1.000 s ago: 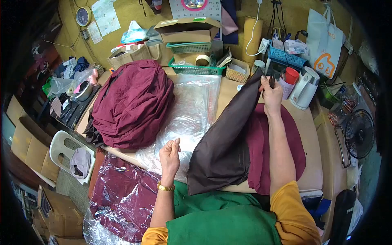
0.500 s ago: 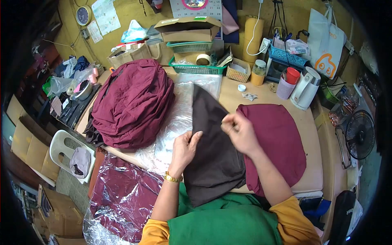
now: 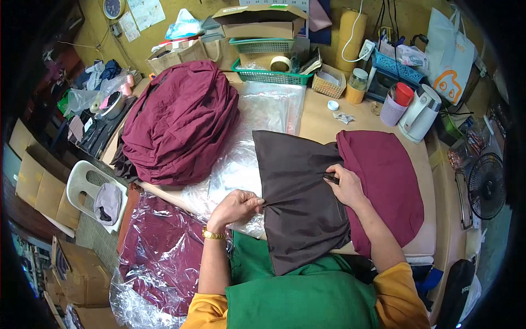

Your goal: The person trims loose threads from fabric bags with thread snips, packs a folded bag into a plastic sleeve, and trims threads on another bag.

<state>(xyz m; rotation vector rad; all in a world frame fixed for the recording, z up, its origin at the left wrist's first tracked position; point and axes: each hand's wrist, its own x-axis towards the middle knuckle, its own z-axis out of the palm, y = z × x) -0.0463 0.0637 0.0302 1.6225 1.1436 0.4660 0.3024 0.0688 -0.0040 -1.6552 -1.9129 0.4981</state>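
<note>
A dark brown cloth (image 3: 301, 219) lies spread in front of me, its right side joining or overlapping a maroon cloth (image 3: 389, 186). My left hand (image 3: 238, 207) pinches the brown cloth's left edge, and creases run from there. My right hand (image 3: 345, 185) is closed on the brown cloth near the maroon one, with a small dark object (image 3: 331, 177) at its fingers that I cannot make out clearly. A big maroon cloth bundle (image 3: 178, 123) rests at the left of the table. Between the two lies clear plastic (image 3: 271, 107).
Plastic-wrapped maroon cloth (image 3: 159, 252) hangs at the front left. Along the table's back stand green baskets (image 3: 271, 75), a jar (image 3: 356, 86), a purple cup (image 3: 392, 109) and a white kettle (image 3: 421, 114). A fan (image 3: 485, 186) is at the right.
The brown cloth, earlier lifted by my right hand, has come down and spread flatter. My left hand now pinches its left edge; my right hand has moved down onto the cloth. The view has shifted slightly.
</note>
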